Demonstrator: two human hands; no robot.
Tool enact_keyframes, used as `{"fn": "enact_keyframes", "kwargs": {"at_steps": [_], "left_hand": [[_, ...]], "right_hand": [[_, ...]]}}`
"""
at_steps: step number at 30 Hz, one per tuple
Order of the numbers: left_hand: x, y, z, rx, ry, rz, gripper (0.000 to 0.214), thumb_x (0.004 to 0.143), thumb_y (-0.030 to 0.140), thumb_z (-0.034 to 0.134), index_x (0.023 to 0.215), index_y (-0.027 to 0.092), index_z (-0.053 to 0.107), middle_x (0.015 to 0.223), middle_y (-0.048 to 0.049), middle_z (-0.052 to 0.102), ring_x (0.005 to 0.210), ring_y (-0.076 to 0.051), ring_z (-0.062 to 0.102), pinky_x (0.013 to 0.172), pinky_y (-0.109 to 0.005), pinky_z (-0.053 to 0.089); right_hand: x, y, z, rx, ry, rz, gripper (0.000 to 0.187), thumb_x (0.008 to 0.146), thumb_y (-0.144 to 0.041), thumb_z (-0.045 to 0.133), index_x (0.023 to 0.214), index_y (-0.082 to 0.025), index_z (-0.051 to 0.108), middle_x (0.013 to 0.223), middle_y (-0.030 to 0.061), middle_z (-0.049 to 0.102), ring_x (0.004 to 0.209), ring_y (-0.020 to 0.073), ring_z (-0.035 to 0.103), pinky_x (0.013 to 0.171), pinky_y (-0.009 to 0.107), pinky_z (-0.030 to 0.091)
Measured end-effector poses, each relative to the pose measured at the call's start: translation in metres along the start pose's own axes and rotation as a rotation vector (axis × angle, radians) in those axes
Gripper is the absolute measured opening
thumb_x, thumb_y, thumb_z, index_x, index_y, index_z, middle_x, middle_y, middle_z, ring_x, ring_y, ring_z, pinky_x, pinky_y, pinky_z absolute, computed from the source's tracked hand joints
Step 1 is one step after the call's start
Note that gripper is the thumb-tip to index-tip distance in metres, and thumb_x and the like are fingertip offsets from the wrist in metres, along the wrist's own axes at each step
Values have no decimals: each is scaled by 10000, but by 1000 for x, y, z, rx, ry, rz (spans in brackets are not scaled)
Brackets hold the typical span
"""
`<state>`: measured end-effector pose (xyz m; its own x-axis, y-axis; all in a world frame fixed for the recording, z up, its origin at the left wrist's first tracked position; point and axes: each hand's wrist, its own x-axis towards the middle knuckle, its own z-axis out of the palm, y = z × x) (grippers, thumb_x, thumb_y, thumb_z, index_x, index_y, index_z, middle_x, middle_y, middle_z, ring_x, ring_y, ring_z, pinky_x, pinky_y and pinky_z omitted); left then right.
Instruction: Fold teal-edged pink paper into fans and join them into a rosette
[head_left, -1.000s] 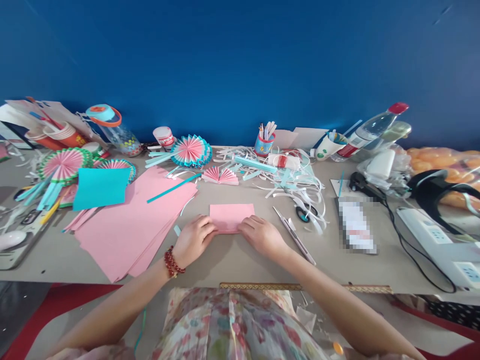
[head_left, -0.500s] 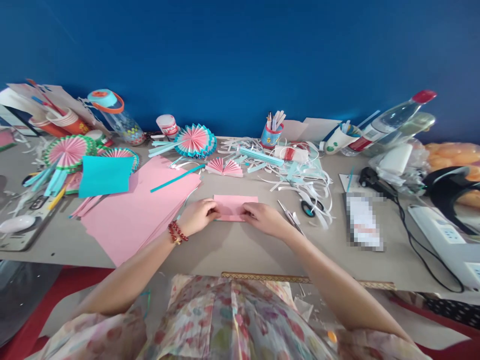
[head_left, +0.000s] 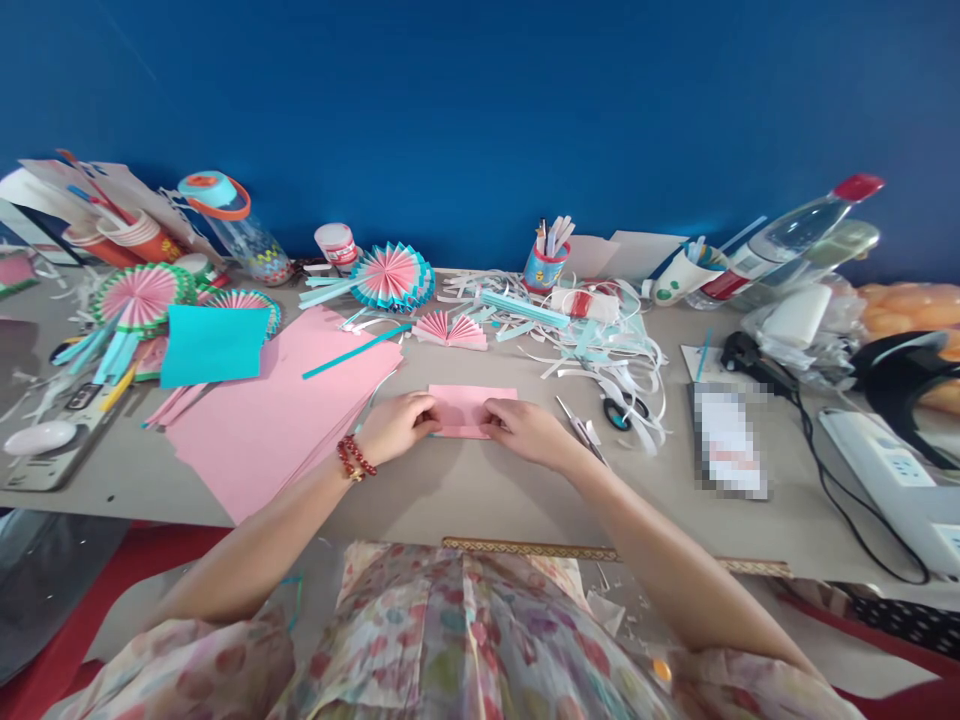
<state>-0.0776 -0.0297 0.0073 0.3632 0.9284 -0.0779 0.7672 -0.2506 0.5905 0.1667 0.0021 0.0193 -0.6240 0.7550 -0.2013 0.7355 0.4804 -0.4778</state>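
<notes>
L hand (head_left: 396, 430) & R hand (head_left: 529, 432) each pinch an end of the pink paper (head_left: 462, 404), ctr of frame, w/ approx. one narrow fold seemingly made along its lower edge, most of it flat & unpleated, vs. finished-looking fan (head_left: 448, 331) & rosette (head_left: 392, 277), upper ctr.

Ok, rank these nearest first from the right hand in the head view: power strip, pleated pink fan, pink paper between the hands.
1. Pink paper: between the hands, touching the right hand.
2. Pleated pink fan: ahead and to the left.
3. Power strip: far right.
</notes>
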Motion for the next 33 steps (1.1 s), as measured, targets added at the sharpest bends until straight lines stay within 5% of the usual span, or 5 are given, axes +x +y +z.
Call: {"fn": "enact_keyframes", "kwargs": {"at_steps": [33], "left_hand": [[-8,-2,6,141,28,119,112,946,237,511,881,206,597,949,-16,625,761,-156,609,637,-258,399]], "right_hand": [[2,7,-2,109,2,-87,89,855,-118,569,810,-184,608,814,11,660,740,138,569,663,220,350]]}}
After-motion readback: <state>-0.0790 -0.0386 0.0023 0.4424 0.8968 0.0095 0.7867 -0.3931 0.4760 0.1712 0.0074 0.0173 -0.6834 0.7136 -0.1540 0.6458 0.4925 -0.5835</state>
